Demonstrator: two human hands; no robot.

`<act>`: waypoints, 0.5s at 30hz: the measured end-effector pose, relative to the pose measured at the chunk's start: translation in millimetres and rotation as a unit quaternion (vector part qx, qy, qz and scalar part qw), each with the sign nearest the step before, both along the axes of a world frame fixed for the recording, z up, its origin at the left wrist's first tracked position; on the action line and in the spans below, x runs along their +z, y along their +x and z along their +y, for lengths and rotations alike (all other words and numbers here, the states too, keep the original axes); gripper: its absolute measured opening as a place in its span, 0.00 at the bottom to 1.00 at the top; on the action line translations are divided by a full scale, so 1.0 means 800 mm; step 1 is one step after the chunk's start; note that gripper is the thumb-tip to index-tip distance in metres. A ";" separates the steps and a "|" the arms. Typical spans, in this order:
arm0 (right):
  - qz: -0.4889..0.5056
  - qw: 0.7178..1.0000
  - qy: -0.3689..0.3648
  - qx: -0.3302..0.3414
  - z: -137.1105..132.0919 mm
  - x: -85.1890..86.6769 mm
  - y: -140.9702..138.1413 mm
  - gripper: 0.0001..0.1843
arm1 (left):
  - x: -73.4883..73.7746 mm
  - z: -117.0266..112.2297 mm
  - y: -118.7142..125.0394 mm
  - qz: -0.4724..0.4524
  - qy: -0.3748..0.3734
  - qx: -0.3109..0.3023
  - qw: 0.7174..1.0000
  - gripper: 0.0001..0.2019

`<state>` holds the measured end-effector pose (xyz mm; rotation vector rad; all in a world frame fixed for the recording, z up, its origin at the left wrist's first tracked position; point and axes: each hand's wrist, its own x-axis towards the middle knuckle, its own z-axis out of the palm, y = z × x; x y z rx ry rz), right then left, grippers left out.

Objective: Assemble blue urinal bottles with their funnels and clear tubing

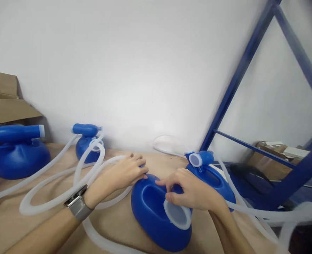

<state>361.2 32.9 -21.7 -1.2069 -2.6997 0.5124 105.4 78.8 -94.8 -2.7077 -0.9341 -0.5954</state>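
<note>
A blue plastic container (153, 215) with a recessed grip lies on the brown table (7, 222) in front of me. My left hand (126, 173) rests on its far rim, fingers curled over the edge. My right hand (190, 190) pinches the white translucent cap (177, 214) at the container's neck. A second blue container (214, 178) with a white-capped spout (196, 159) sits just behind my right hand. White flexible tubing (66, 183) loops across the table to my left wrist, which wears a metal watch (78, 204).
Two more blue containers stand at the back left, one (18, 155) large, one (88, 141) smaller, both with tubing. A cardboard box (5, 102) sits at far left. A blue metal rack frame (240, 74) rises at right, with boxes (274, 158) behind it. A white wall backs the table.
</note>
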 end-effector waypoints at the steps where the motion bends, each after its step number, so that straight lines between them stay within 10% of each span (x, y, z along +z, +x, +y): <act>1: 0.010 1.000 -0.006 0.001 0.000 0.000 0.001 0.11 | -0.002 -0.003 0.000 -0.013 -0.003 0.001 1.000 0.05; 8: 0.052 0.998 -0.032 0.018 -0.004 -0.003 0.004 0.08 | -0.029 -0.009 0.029 -0.280 -0.070 0.063 0.956 0.21; 15: 0.055 0.998 -0.021 0.006 -0.011 -0.004 0.006 0.06 | -0.032 0.007 0.042 -0.603 -0.150 0.171 0.765 0.23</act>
